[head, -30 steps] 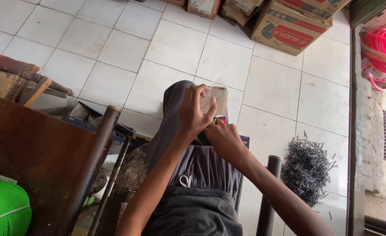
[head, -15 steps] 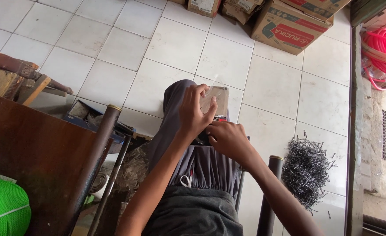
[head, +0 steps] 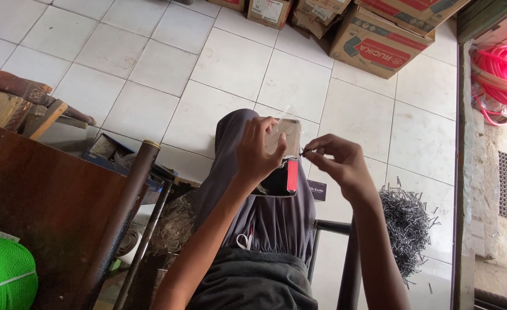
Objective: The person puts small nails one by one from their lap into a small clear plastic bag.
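- Nails (head: 306, 152): a small pinch of them now sits between the right hand's (head: 337, 163) fingertips, raised level with the mouth of the bag (head: 283, 136). Half a second ago that hand was down in the dark box (head: 279, 181) on the lap.
- Bag: a small clear plastic one, held up over the knees by the left hand (head: 254, 154), its grip closed round the left edge. It has stayed where it was.
- Right grip: narrow, thumb and fingers pinched on the nails, just beside the bag but not yet inside.
- Box: open, with a red side, now uncovered below both hands.
- Floor (head: 230, 63): a loose heap of nails (head: 405, 221) lies to the right, untouched.
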